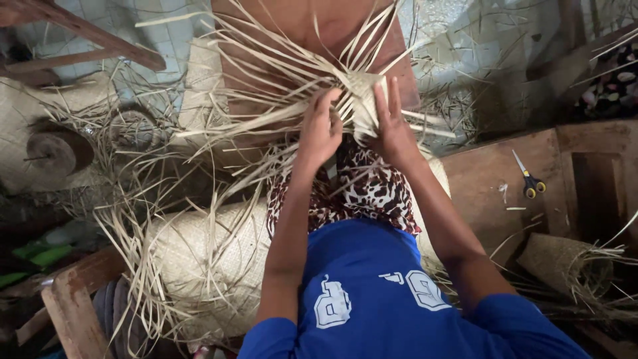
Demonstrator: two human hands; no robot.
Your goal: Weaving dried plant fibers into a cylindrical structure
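Nearest the camera, a blue shirt [372, 299] with white print is seen from above, and both bare forearms are stretched forward from it over a lap covered in leopard-patterned cloth [362, 189]. Beyond the lap, a small woven piece [362, 100] of pale flat strips is held up between the two hands, with long loose strips [266, 73] fanning out from it to the left and upward. The left hand [320, 129] is curled around strips at the left edge of the woven piece, its fingers bent and closed on them. The right hand [392, 126] is pressed against the right side of the weave, fingers extended upward along it and the thumb tucked behind, so the piece is gripped there too. A rolled woven mat [199, 266] is laid to the left of the lap, strewn with more loose strips. To the right, yellow-handled scissors [528, 178] are left on a wooden bench [485, 186], well apart from the hands, and a small woven basket [561, 262] is lying nearer the lower right corner. Farther off, pale floor tiles [458, 46] are littered with scraps.
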